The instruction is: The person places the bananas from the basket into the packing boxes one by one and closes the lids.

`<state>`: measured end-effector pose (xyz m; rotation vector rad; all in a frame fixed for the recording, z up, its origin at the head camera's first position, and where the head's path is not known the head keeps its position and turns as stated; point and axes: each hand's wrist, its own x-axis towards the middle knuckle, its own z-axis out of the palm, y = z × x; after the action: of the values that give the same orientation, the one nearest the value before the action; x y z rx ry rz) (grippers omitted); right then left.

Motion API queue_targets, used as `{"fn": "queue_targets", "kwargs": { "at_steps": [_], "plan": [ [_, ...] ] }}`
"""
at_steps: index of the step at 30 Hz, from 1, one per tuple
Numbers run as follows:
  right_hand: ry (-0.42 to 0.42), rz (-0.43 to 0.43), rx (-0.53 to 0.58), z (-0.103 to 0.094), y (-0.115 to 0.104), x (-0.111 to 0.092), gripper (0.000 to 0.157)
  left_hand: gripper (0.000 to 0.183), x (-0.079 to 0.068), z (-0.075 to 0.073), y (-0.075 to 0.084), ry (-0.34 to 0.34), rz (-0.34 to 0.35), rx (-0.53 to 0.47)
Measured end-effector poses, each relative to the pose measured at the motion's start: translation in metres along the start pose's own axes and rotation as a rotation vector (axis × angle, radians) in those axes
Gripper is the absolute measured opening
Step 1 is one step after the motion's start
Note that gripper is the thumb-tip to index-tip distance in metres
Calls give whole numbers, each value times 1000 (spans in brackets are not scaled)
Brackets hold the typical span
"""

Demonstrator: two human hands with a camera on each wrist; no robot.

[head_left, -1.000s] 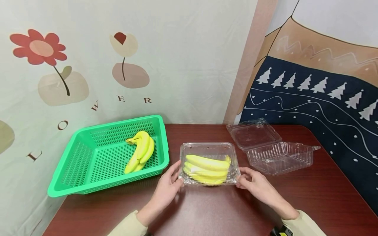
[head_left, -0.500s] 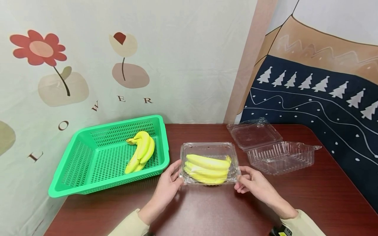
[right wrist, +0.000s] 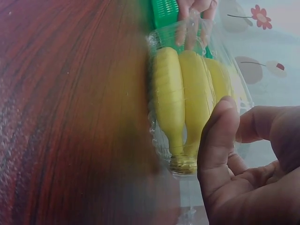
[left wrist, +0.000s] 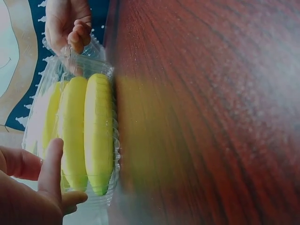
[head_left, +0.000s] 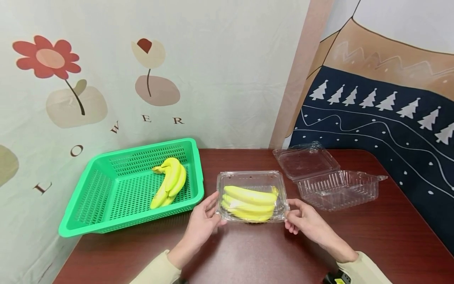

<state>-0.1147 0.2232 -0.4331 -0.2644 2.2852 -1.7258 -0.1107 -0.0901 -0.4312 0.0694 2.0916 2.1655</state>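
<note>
A closed clear plastic clamshell container [head_left: 253,178] with a bunch of bananas [head_left: 250,196] inside sits in the middle of the head view, on the table. My left hand [head_left: 199,225] holds its near left corner between thumb and fingers. At the near right corner, my right hand [head_left: 308,224] pinches the edge with thumb and index finger, the other fingers curled below. Through the clear side the bananas [left wrist: 98,131] show in the left wrist view, with the stem end of the bunch [right wrist: 183,164] toward the right hand in the right wrist view.
Left of the container stands a green plastic basket [head_left: 83,221] holding another bunch of bananas [head_left: 170,183]. A second clear clamshell container [head_left: 337,191], lid open and leaning back, stands right on the dark red wooden table [head_left: 255,256]. Printed cloth [head_left: 227,79] hangs behind.
The container stays in place. Lower fingers of my right hand have come into view below its right corner, and a left fingertip now shows below the left corner.
</note>
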Motion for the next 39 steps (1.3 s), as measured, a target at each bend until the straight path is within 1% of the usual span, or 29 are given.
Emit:
{"fn": "queue_targets", "kwargs": {
  "at_steps": [4,9,15,19,22,25,27,28,30,33,35,37,39],
  "plan": [
    [2,-17,-39,0,0,0,50,76,0,0,0,-1,-9,-14],
    [17,-21,-46,0,1,0,52,75,0,1,0,3,-8,-17],
    [53,3,-9,3,2,2,52,72,0,0,-1,14,8,-2],
    [60,14,15,3,2,2,52,71,-1,-1,-2,30,13,17],
    [60,18,22,2,2,2,52,69,-2,-2,-3,46,5,68],
    [60,20,27,2,3,2,52,69,-3,-3,-5,63,-11,166],
    [60,21,31,2,3,2,53,68,-4,-4,-5,62,-24,233],
    [60,20,33,2,3,2,53,69,-4,-5,-6,52,-31,259],
    [60,18,35,2,4,2,53,69,-4,-6,-6,12,-55,261],
    [61,16,37,2,5,1,54,70,-4,-7,-7,-68,-88,214],
    [61,18,38,2,5,1,54,71,-3,-7,-8,-105,-106,166],
    [60,21,37,2,6,2,54,70,-2,-7,-8,-116,-114,134],
    [56,24,36,2,6,2,54,70,-2,-6,-8,-110,-115,112]
  ]
}}
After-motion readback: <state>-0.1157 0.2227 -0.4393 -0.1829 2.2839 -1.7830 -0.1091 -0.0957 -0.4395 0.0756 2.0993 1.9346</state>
